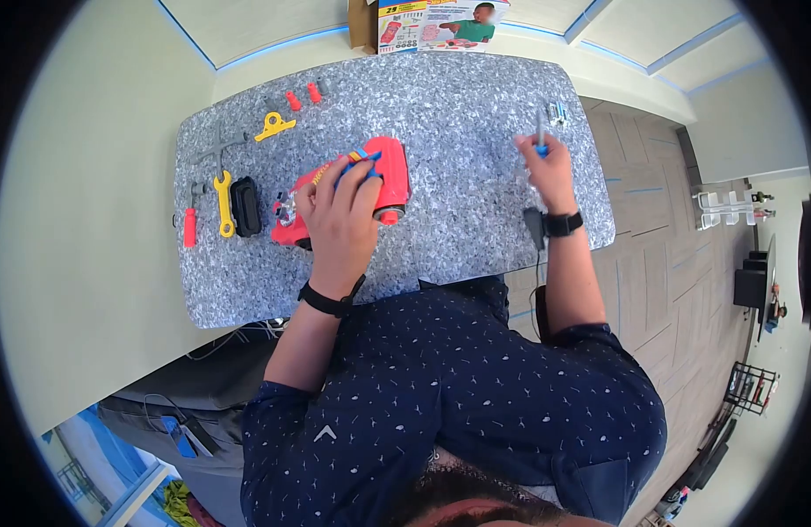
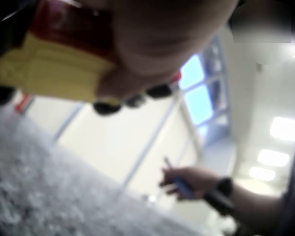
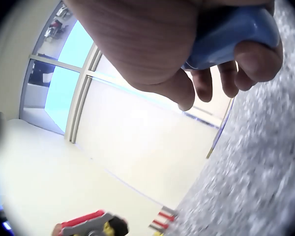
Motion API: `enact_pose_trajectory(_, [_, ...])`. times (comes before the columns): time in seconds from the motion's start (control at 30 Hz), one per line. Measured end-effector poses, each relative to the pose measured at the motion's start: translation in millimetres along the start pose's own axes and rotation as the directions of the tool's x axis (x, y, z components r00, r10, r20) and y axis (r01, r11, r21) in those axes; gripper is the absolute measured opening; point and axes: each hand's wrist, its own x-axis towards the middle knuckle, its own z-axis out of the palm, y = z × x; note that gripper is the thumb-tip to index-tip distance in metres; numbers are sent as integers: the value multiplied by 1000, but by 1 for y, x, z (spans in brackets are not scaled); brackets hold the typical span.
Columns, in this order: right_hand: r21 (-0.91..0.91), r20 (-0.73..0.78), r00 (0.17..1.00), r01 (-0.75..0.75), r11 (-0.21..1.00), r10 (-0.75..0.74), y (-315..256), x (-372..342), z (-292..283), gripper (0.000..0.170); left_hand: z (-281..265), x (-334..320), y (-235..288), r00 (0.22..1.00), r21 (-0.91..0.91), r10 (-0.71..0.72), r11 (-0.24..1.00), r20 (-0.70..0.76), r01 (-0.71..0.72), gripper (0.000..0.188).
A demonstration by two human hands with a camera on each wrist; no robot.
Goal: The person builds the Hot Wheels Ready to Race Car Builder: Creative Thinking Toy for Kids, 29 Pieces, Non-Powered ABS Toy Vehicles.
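Note:
The left hand [image 1: 340,211] grips a red toy car [image 1: 391,167] from above, left of the table's middle, its fingers over a blue part [image 1: 357,167] on the car. In the left wrist view that hand [image 2: 157,44] lies against the car's yellow and red body [image 2: 49,73]. Over the right side of the table, the right hand [image 1: 550,176] holds a screwdriver by its blue handle [image 1: 542,150], grey shaft pointing away from the body. The right wrist view shows the fingers curled round the blue handle [image 3: 236,37]; the shaft is hidden there.
On the left of the speckled table [image 1: 476,237] lie a yellow wrench [image 1: 224,204], a black tray [image 1: 245,206], a red-handled tool [image 1: 190,227] and a grey cross-shaped piece [image 1: 218,149]. Farther back are a yellow piece [image 1: 275,127] and red pieces [image 1: 294,101]. Small parts [image 1: 557,113] lie beyond the right hand.

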Motion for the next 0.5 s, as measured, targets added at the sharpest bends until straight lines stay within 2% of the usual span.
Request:
enact_pose_trajectory(0.1, [-208,-265,934,188,960,-240,31,54,-21,50,11,-6,7,999,6,-5,1000,34,5,36])
enact_pose_trajectory(0.2, [-453,-237,951,73,888,-200,53,102,-49,67,20,-10,15,998,37,17,999,65,-19,31])
enact_pose_trajectory(0.3, [-623,-313,886,81,778,-342,91,147,-50,79,28,-13,26,994,56,27,998,103,-33,24])
enact_pose_trajectory(0.33, [-639,-282,897,90,764,-341,89,151,-50,82,32,-15,30,991,70,27,997,129,-37,22])
enact_pose_trajectory(0.5, [-643,-92,985,56,764,-149,74,172,-49,75,43,-20,40,979,46,40,998,201,-50,24])
